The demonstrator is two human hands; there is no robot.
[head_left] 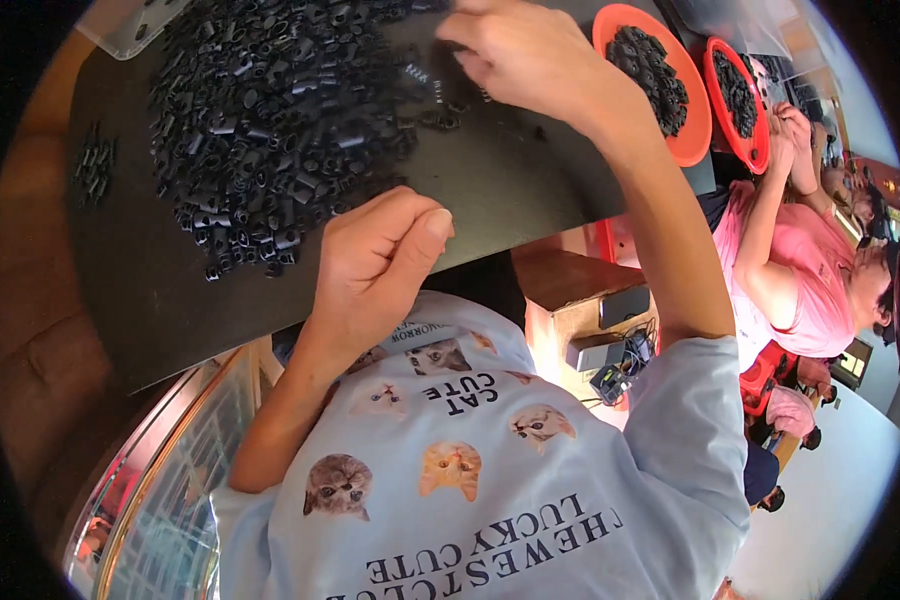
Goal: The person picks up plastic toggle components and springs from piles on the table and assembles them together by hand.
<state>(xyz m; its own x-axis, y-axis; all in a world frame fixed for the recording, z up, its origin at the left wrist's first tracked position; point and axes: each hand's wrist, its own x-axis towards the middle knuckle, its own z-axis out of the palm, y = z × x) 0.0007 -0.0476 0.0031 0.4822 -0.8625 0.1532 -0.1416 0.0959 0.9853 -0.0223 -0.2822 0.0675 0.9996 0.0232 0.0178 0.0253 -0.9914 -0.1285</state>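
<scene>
A big heap of small black plastic parts (260,120), many like short tubes, covers much of the dark table (510,180). My left hand (380,260) is closed at the table's near edge, just right of the heap, thumb on top; whatever its curled fingers hold is hidden. Farther off, my right hand (530,55) is over the table right of the heap, fingers bent together and slightly blurred. I cannot make out what is in them. Below it a few loose black parts (440,118) and some small pale pieces (417,74) lie at the heap's right side.
An orange plate (695,135) of black parts stands at the right, with a red basket (760,150) of parts beyond. A person in pink (800,280) works there. A few black parts (95,165) lie far left. A clear plastic container (130,25) is at the back left.
</scene>
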